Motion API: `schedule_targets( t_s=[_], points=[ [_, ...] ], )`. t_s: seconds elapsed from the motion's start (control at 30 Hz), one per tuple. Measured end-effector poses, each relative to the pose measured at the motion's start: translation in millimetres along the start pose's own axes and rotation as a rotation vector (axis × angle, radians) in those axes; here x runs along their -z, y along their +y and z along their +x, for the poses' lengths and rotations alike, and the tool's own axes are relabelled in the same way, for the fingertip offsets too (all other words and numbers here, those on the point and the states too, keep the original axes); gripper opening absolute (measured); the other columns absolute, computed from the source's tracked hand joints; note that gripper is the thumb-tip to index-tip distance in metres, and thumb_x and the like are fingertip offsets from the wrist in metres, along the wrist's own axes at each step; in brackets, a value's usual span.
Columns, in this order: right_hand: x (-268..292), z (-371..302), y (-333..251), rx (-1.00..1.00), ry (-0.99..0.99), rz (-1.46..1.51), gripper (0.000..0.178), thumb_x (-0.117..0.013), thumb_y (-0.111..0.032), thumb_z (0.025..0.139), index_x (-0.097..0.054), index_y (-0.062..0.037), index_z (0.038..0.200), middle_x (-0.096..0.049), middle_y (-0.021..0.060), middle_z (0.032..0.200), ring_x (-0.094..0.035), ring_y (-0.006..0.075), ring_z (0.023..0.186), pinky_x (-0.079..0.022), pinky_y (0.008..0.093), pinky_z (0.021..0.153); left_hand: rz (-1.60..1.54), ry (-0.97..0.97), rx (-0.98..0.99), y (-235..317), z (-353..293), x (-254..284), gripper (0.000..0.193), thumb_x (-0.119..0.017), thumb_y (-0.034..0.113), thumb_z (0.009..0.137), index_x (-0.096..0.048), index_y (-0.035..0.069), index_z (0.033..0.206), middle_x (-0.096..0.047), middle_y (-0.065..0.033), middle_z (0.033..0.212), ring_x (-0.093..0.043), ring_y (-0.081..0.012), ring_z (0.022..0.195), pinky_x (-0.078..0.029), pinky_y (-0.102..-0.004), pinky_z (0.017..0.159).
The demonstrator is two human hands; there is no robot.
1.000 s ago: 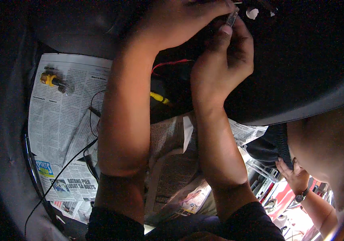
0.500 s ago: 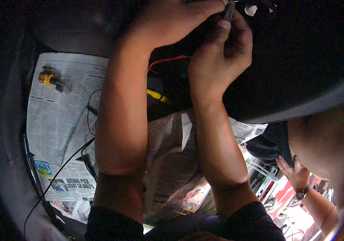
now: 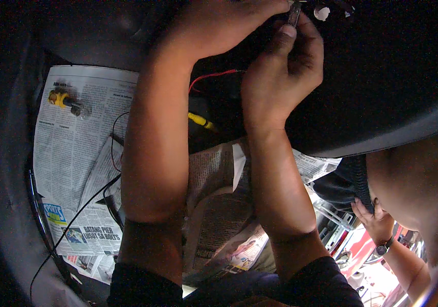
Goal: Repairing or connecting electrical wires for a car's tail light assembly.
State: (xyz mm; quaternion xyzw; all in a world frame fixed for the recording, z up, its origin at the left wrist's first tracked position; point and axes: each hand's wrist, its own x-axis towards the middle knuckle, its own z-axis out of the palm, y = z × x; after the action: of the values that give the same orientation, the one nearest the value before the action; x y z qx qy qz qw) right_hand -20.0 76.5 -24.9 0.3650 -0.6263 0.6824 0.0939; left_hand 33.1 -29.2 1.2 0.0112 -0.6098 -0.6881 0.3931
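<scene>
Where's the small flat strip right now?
In the head view, the small flat strip is near the top edge, right of centre, pinched between thumb and fingers of the right hand, close to the left hand's fingertips.

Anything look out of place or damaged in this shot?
The newspaper in the middle looks rumpled, a pale flap sticking up, unlike the flatter sheet at left. Nothing else clearly stands out in the dimness.

Has drawn the left hand [image 3: 234,20] slightly leftward since a second ago, along with the left forearm [image 3: 157,128]. Has raised the right hand [image 3: 275,77] a little, bringing the small flat strip [image 3: 294,14] closer to the upper edge of view. Has tipped that strip slightly nearer upright, looking lighter than half a second ago.
</scene>
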Motion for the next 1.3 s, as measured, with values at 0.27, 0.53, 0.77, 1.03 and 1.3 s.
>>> schedule_targets(
  t_s=[0.27, 0.53, 0.77, 1.03, 1.3],
  points=[
    [-3, -1, 1, 0.017, -0.007, -0.022, 0.022, -0.056, -0.002, 0.103, -0.064, 0.0081, 0.120, -0.072, 0.0122, 0.109, -0.066, 0.0158, 0.100, -0.051, 0.0290, 0.092, 0.005, -0.011, 0.023, 3, -3, 3, 0.015, -0.066, 0.007, 0.100, -0.066, 0.004, 0.115, -0.067, -0.0017, 0.101, -0.065, -0.0103, 0.095, -0.056, -0.0264, 0.088],
    [0, -2, -2, -0.054, -0.010, -0.038, 0.024, -0.056, -0.001, 0.101, -0.067, 0.0091, 0.120, -0.072, 0.0081, 0.099, -0.064, 0.0121, 0.088, -0.051, 0.0259, 0.081, -0.003, -0.015, 0.013, 5, -4, 4, 0.021, -0.067, 0.005, 0.098, -0.063, 0.004, 0.119, -0.065, -0.0032, 0.105, -0.063, -0.0105, 0.096, -0.055, -0.0261, 0.086],
    [1, -1, -4, -0.224, -0.011, 0.103, 0.027, -0.053, -0.001, 0.098, -0.070, 0.0045, 0.118, -0.067, 0.0020, 0.088, -0.057, 0.0075, 0.076, -0.045, 0.0211, 0.070, 0.009, -0.015, 0.028, 3, -3, 7, 0.024, -0.067, 0.003, 0.097, -0.062, 0.004, 0.121, -0.066, -0.0041, 0.106, -0.064, -0.0115, 0.098, -0.056, -0.0260, 0.087],
    [-4, -1, -5, -0.386, -0.004, 0.407, 0.014, -0.058, -0.016, 0.103, -0.067, -0.0046, 0.103, -0.059, -0.0041, 0.081, -0.050, 0.0062, 0.067, -0.038, 0.0224, 0.059, 0.001, -0.018, 0.008, -4, -2, 10, 0.025, -0.067, 0.003, 0.097, -0.063, 0.004, 0.121, -0.067, -0.0048, 0.108, -0.064, -0.0130, 0.101, -0.055, -0.0280, 0.089],
    [-8, 20, -33, -0.743, -0.060, 0.524, 0.024, -0.053, -0.025, 0.107, -0.062, -0.0040, 0.115, -0.061, 0.0047, 0.102, -0.057, 0.0165, 0.093, -0.045, 0.0313, 0.084, 0.053, -0.015, 0.091, 9, -5, 7, 0.024, -0.067, 0.006, 0.097, -0.064, 0.004, 0.121, -0.067, -0.0051, 0.111, -0.065, -0.0153, 0.104, -0.055, -0.0312, 0.092]
  ],
)
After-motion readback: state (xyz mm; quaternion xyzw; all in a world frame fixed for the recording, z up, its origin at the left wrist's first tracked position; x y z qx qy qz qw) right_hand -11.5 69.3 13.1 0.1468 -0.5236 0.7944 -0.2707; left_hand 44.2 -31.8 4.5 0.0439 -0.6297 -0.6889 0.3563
